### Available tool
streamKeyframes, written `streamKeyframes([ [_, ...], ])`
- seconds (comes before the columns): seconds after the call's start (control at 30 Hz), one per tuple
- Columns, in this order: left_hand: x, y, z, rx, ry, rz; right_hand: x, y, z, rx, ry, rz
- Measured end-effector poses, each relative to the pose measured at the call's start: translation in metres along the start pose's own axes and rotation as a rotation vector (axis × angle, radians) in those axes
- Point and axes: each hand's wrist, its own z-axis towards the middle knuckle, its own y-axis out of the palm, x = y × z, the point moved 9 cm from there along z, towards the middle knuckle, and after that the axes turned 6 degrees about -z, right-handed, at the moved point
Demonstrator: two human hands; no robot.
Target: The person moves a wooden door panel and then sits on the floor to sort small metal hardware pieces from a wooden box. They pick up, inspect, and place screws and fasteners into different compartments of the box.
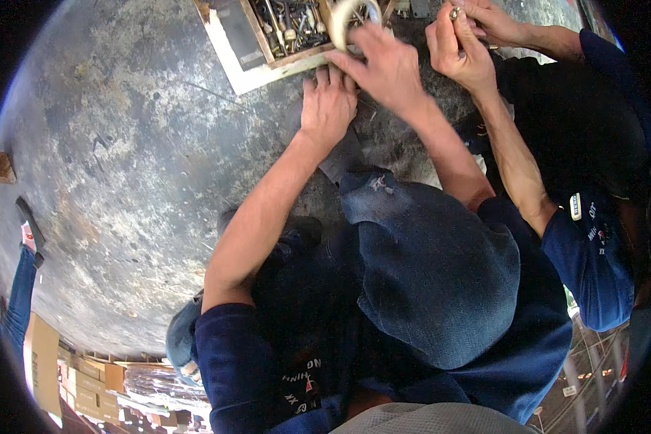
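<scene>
My left hand [328, 107] is at the near edge of a shallow wooden tray [247, 81], its fingers bent against the rim and the fingertips partly hidden. Over the tray's right part, my right hand [389, 66] is blurred by motion. Its thumb and fingers lie around a cream ring [342, 27] that looks like a roll of tape, also blurred. In the tray's middle compartment lie many small metal fittings and bolts [289, 35]. To the right, another person's hands [461, 49] pinch a small shiny metal piece [455, 13].
The co-worker's forearm [517, 155] reaches in close beside my right arm. My bent knee [376, 188] is below my hands. Worn grey concrete floor [137, 166] spreads to the left, with another person's foot [30, 224] at far left. Cardboard boxes [87, 383] stand at lower left.
</scene>
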Motion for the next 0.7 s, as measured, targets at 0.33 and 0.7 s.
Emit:
streamKeyframes([
  [0.33, 0.011, 0.024, 0.003, 0.051, -0.068, 0.114, 0.096, 0.038, -0.128, -0.226, 0.504, -0.05],
  [0.7, 0.006, 0.025, 0.012, 0.057, 0.007, 0.11, 0.085, 0.05, -0.092, -0.089, 0.37, -0.207],
])
